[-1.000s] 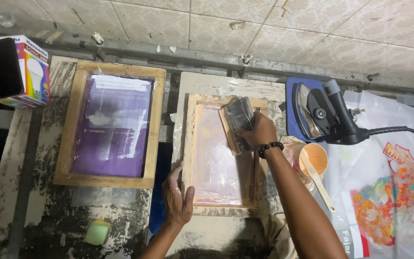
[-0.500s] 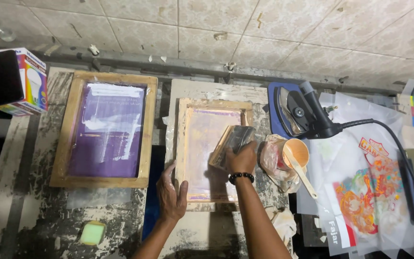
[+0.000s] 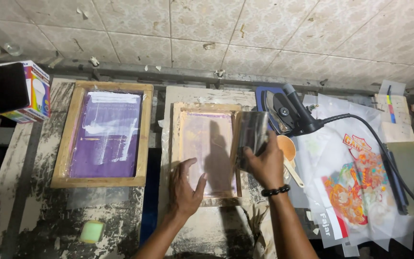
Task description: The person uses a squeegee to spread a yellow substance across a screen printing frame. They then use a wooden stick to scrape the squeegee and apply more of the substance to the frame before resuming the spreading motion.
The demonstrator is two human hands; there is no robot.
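The right hand (image 3: 264, 165) has its fingers clenched around a squeegee (image 3: 251, 136), lifted at 3 o'clock over the small frame's (image 3: 206, 151) right edge. The left hand (image 3: 185, 187) lies flat, fingers spread and released, pressing the frame's lower left corner at 7 o'clock. The frame sits mid-counter (image 3: 39, 211), with a purple frame (image 3: 104, 134) at 9 o'clock and an iron (image 3: 283, 112) at 2 o'clock. Half a second ago the squeegee rested on the mesh; now it is raised clear.
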